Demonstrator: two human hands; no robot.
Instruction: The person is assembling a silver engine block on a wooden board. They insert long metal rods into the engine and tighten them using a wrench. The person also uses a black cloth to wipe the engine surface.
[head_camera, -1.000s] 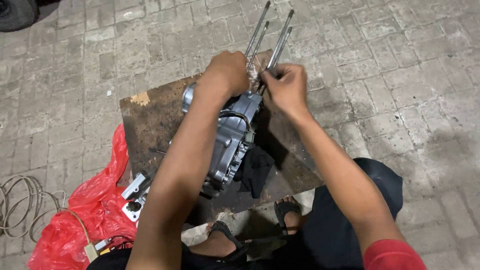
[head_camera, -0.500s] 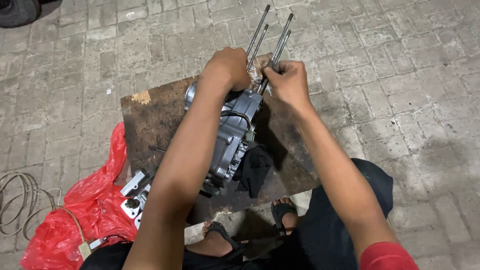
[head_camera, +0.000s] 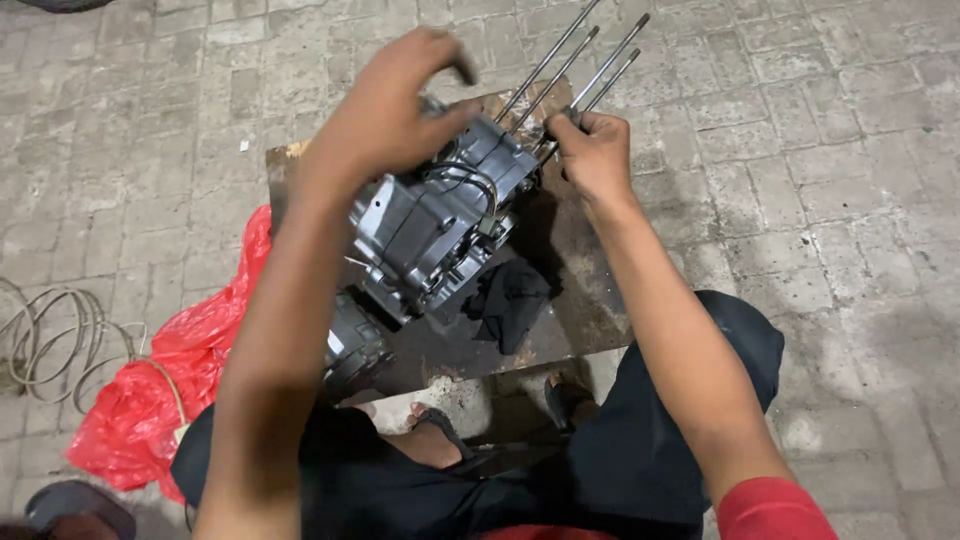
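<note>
Lifted off since 0.5 seconds ago, left hand (head_camera: 400, 100) hovers half-curled, grasping nothing, above the engine case (head_camera: 440, 225) at the board's (head_camera: 560, 300) far edge; right hand (head_camera: 595, 150) pinches 1 stud (head_camera: 590, 65), steadying it.

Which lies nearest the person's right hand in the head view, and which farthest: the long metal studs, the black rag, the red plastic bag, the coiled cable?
From the right hand:
1. Long metal studs: at its fingertips, sticking up and away from the engine block.
2. Black rag: on the board, below the hand.
3. Red plastic bag: on the paving, left of the board.
4. Coiled cable: far left edge.
</note>
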